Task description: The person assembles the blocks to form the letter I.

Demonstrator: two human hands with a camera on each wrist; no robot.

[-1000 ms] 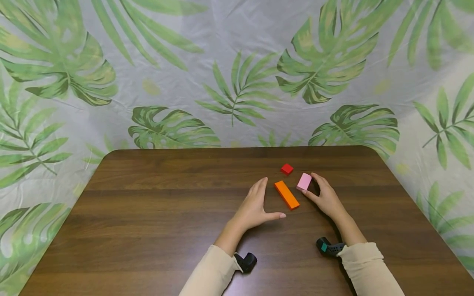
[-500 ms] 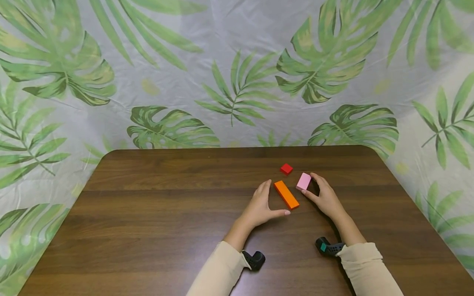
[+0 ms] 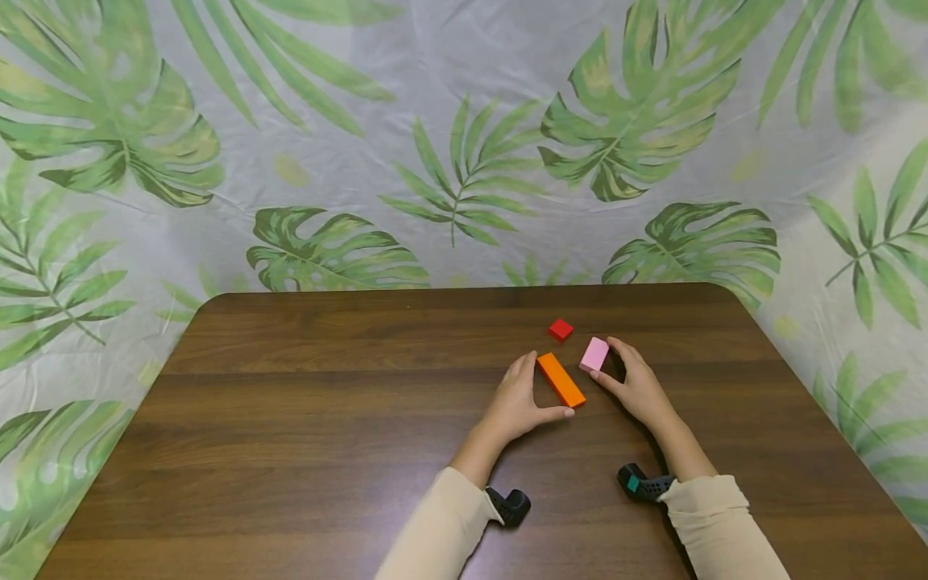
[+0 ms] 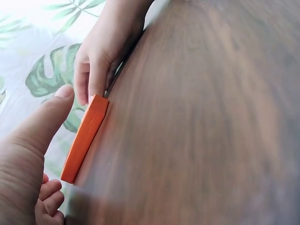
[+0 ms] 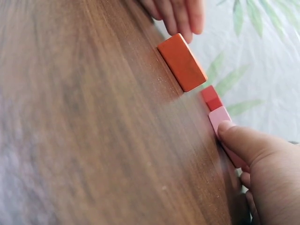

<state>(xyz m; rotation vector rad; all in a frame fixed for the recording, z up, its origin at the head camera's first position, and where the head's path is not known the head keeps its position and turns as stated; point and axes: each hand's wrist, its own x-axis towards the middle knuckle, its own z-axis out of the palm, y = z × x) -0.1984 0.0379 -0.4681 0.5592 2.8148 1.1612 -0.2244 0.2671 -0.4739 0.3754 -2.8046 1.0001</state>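
In the head view, an orange rectangular block (image 3: 561, 380) lies flat on the wooden table. My left hand (image 3: 511, 407) spans its left side, fingertips by the far end and thumb near the close end. In the left wrist view, the thumb (image 4: 49, 115) is spread away from the orange block (image 4: 84, 140). To the right, my right hand (image 3: 641, 391) pinches a pink block (image 3: 594, 354) between thumb and fingers. Behind these two lies a small red block (image 3: 561, 329), touched by neither hand. The right wrist view shows my thumb on the pink block (image 5: 220, 118).
The brown table (image 3: 326, 419) has rounded far corners. Behind it hangs a pale cloth (image 3: 464, 161) with green leaves. Each wrist wears a black device, such as the left wrist device (image 3: 511, 507).
My left hand has moved right, bringing its fingertips and thumb close to the orange block's ends. The right hand and the three blocks have stayed put.
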